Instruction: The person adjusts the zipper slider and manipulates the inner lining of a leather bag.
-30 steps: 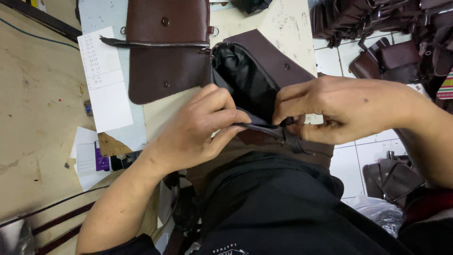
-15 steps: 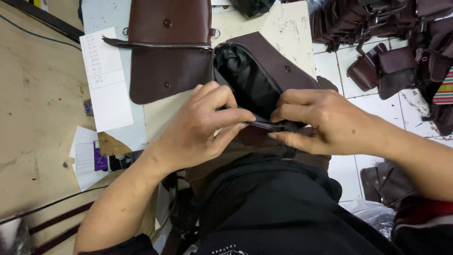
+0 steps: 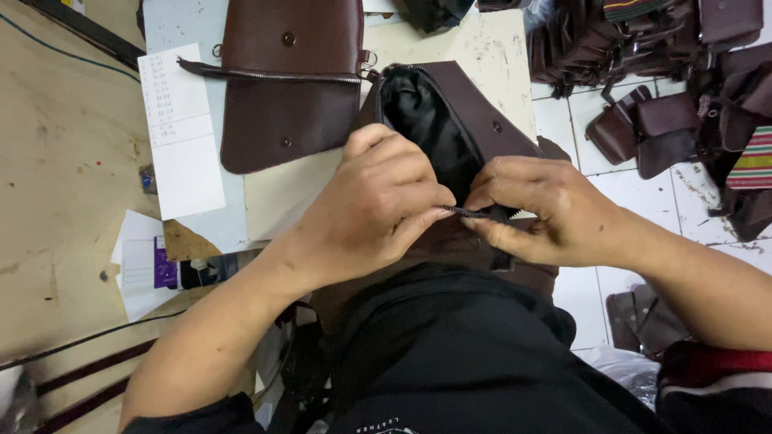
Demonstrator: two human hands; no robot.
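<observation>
brown leather bag (image 3: 474,112) pinched between both hands (image 3: 462,210)

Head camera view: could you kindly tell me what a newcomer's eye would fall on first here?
At centre, the left hand and right hand meet, both pinching the zip strip at the mouth of an open brown bag with black lining. Up left on the table, a second brown bag piece lies flat beside a white paper sheet. On the tiled floor at right, more brown bags are heaped.
</observation>
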